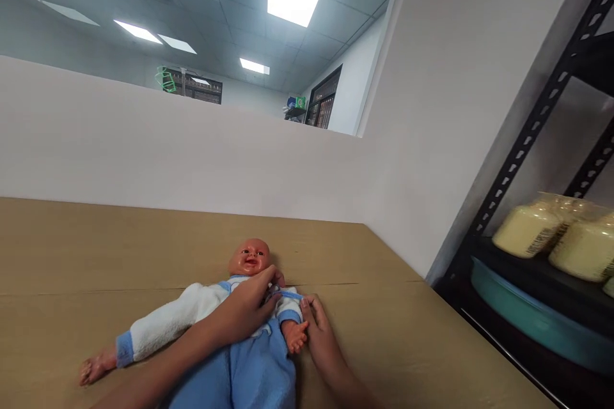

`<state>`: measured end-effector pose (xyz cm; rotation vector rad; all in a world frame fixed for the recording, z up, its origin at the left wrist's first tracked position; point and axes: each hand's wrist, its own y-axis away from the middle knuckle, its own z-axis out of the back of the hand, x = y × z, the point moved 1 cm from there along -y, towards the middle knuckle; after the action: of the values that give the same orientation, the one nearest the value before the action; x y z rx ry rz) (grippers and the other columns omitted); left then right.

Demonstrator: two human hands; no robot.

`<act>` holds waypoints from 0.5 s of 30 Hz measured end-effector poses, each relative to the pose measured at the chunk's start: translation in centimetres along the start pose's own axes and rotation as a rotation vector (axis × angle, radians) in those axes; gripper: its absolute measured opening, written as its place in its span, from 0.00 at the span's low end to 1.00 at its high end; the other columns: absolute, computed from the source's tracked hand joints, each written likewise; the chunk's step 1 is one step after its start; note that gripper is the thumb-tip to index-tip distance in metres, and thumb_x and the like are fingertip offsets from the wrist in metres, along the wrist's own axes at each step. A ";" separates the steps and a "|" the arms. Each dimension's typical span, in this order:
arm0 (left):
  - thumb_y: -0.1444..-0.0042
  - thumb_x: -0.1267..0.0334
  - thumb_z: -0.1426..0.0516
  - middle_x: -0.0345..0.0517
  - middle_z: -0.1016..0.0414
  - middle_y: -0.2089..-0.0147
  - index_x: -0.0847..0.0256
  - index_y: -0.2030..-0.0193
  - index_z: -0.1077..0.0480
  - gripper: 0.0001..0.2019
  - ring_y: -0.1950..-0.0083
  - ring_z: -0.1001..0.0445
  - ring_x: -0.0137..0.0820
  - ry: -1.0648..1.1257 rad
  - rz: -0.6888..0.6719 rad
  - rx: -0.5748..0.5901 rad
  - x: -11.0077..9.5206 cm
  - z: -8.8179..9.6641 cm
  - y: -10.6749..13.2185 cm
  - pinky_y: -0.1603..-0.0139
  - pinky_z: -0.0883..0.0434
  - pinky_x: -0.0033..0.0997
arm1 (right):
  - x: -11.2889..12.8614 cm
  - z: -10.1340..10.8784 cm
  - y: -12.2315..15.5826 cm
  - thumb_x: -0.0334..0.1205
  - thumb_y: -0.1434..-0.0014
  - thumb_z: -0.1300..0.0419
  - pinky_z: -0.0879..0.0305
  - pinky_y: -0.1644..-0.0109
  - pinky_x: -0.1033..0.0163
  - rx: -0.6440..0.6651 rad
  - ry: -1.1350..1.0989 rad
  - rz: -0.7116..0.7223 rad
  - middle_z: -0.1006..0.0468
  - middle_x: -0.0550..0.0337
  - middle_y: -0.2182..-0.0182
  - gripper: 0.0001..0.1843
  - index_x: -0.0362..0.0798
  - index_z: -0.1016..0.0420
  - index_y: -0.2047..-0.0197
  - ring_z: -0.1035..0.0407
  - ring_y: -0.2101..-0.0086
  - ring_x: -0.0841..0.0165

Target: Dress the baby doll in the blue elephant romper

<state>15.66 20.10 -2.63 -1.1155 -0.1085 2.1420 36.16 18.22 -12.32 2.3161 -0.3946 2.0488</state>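
A baby doll (250,260) lies on its back on the table, dressed in a fuzzy white top (167,326) with blue cuffs and blue trousers (261,370). Its arm on the left side of the picture stretches out, while the other lies close to the body. My left hand (252,297) rests over the doll's chest, fingers closed at one end of a narrow blue strap (290,295). Beside the doll's small hand, my right hand (319,329) pinches the strap's other end between thumb and finger. My left hand hides part of the chest.
The brown tabletop (115,243) meets a low white wall (182,153) at the back. On the right stands a black metal shelf rack (520,153) with wrapped cream-coloured packages (527,230) and a teal basin (522,316) below them.
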 end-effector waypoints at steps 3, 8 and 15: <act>0.37 0.62 0.48 0.49 0.23 0.51 0.57 0.49 0.33 0.10 0.52 0.25 0.42 0.001 -0.009 -0.009 -0.2 -0.2 -0.1 0.50 0.33 0.40 | -0.3 -0.2 -0.8 0.79 0.54 0.31 0.34 0.56 0.59 0.040 -0.056 -0.075 0.27 0.63 0.72 0.35 0.52 0.25 0.70 0.34 0.66 0.63; 0.38 0.63 0.48 0.49 0.22 0.51 0.56 0.51 0.33 0.10 0.51 0.24 0.43 -0.053 -0.013 -0.054 -0.1 -0.4 -0.2 0.50 0.32 0.40 | -0.8 -1.1 -2.6 0.76 0.61 0.28 0.28 0.54 0.54 0.130 -0.144 -0.222 0.17 0.55 0.65 0.37 0.49 0.20 0.65 0.25 0.62 0.57; 0.38 0.64 0.50 0.55 0.22 0.54 0.56 0.56 0.35 0.06 0.53 0.25 0.47 -0.162 0.047 -0.195 1.0 0.3 -0.6 0.54 0.34 0.43 | -0.3 -2.3 -4.3 0.61 0.57 0.21 0.28 0.57 0.59 0.310 -0.224 -0.323 0.17 0.57 0.66 0.28 0.48 0.20 0.62 0.25 0.66 0.63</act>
<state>15.39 21.26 -2.95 -1.0599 -0.3752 2.3006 34.81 22.84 -11.65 2.5779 0.3020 1.8096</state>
